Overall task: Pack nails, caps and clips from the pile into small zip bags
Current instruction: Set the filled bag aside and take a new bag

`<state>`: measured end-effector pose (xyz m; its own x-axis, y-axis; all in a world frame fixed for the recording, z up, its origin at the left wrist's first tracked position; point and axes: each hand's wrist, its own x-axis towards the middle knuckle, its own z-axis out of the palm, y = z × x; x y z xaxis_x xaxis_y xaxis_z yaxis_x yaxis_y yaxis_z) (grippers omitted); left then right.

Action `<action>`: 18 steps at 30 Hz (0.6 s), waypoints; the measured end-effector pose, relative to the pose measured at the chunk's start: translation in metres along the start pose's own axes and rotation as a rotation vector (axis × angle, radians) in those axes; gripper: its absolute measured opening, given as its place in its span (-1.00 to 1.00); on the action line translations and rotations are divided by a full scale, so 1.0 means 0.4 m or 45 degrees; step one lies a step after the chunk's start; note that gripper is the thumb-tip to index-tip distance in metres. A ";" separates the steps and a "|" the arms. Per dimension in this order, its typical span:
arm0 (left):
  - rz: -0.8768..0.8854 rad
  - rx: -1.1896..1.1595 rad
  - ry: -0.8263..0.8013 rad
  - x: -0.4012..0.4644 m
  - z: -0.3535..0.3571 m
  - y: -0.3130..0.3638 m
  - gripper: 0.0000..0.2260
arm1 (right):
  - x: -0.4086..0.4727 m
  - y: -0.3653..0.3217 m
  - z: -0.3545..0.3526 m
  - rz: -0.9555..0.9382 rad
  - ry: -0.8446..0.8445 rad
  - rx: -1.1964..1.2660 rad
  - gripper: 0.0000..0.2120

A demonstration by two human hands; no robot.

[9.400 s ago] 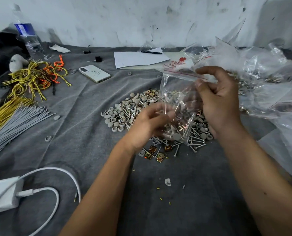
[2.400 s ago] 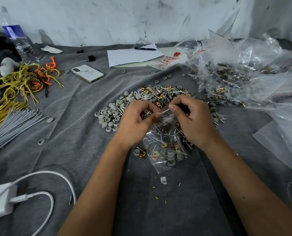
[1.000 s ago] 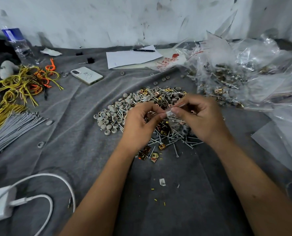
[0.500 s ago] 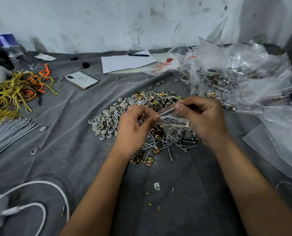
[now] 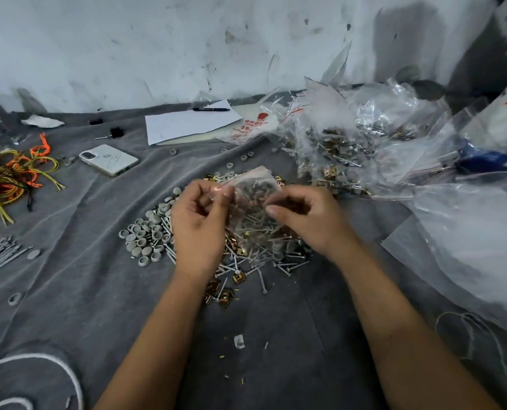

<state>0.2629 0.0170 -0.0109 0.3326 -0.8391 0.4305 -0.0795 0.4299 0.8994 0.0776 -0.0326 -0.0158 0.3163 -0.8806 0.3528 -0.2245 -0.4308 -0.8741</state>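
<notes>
A grey cloth [image 5: 68, 255] under a scuffed white wall is being used as the work surface. At nine o'clock, yellow and orange wires [image 5: 12, 176] are lying; at ten o'clock, a white phone [image 5: 108, 159]. At centre, a small zip bag [image 5: 253, 202] is being held above the pile [image 5: 216, 250] of nails, grey caps and brass clips, pinched at its left edge by the curled left hand [image 5: 199, 223]; the right hand [image 5: 308, 220], equally near, appears to be pinching the bag's right edge at three o'clock. The bag's seal is running left to right between both grips. Filled bags [image 5: 344, 146] are being stacked at two o'clock.
</notes>
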 end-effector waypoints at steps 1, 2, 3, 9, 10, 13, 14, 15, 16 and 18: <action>-0.020 -0.029 0.011 0.012 0.011 0.003 -0.84 | 0.001 0.002 -0.003 0.001 0.032 0.043 -0.82; -0.041 -0.047 0.011 0.026 0.025 0.006 -0.85 | 0.002 0.004 -0.007 0.003 0.078 0.109 -0.82; -0.064 -0.049 0.005 0.041 0.040 0.011 -0.87 | 0.002 0.005 -0.009 0.008 0.144 0.182 -0.82; -0.334 0.212 -0.176 0.102 0.190 0.000 -0.66 | 0.049 0.012 -0.081 0.136 0.690 0.394 -0.79; -0.307 0.274 -0.193 0.110 0.218 -0.005 -0.63 | 0.071 0.014 -0.105 0.161 0.737 0.374 -0.83; -0.030 0.647 -0.024 0.147 0.309 -0.008 -0.56 | 0.164 0.026 -0.192 0.193 0.888 0.143 -0.86; 0.136 0.792 0.023 0.160 0.340 -0.007 -0.56 | 0.199 0.034 -0.221 0.213 0.944 0.022 -0.86; 0.288 0.903 -0.001 0.171 0.370 -0.006 -0.58 | 0.229 0.047 -0.247 0.242 0.968 -0.127 -0.87; 0.395 1.003 -0.112 0.179 0.399 -0.008 -0.62 | 0.254 0.068 -0.269 0.298 0.943 -0.317 -0.90; 0.448 1.138 -0.487 0.192 0.449 -0.028 -0.66 | 0.277 0.119 -0.296 0.459 0.794 -0.690 -0.94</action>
<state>0.1207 -0.1121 0.0259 -0.1527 -0.8309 0.5350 -0.8353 0.3978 0.3794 -0.0070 -0.1741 0.0214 -0.3796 -0.8592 0.3430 -0.6669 -0.0029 -0.7452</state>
